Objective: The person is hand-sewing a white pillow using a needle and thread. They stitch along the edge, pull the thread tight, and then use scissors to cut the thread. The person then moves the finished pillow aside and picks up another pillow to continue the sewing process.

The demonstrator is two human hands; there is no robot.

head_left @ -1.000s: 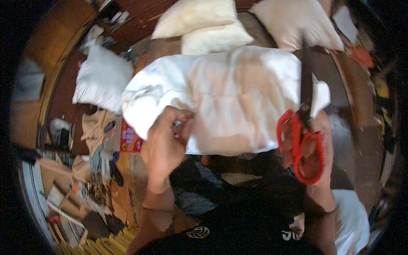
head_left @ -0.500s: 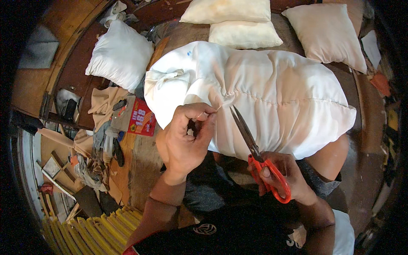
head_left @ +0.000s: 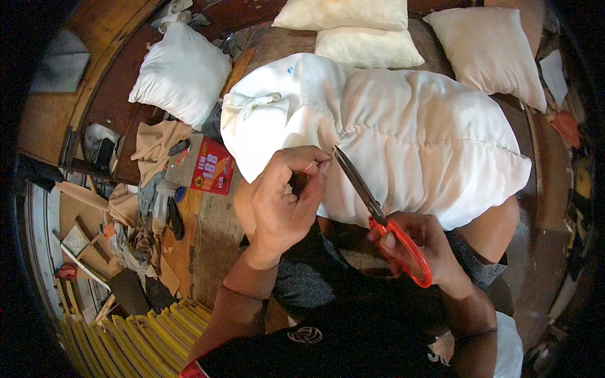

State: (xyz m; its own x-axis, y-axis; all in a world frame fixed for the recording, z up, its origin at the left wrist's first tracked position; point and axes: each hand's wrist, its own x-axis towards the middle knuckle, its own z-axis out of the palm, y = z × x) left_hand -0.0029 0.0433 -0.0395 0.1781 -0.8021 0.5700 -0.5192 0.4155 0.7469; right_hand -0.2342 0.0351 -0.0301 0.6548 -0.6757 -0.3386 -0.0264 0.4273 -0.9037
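A large white stuffed pillow (head_left: 422, 138) with a gathered seam lies across my bare knees. My left hand (head_left: 287, 205) is closed in front of it, pinching a thin thread (head_left: 311, 167) between thumb and index finger. My right hand (head_left: 413, 242) grips red-handled scissors (head_left: 360, 188) below the pillow's right half. Their dark blades point up and left, the tips just beside my left fingertips at the thread. Whether the tips touch the thread I cannot tell.
White pillows (head_left: 176, 75) lie at the back left, back middle (head_left: 365, 50) and back right (head_left: 479, 53). A red-and-grey printed piece (head_left: 198, 183), scattered cloth (head_left: 157, 157) and scraps lie at the left on the wooden surface (head_left: 211, 220). Yellow slats (head_left: 138, 334) are at the lower left.
The scissors, earlier raised at the right and blurred, have swung down and left, their tips now at my left fingers. My left hand has moved slightly up and right.
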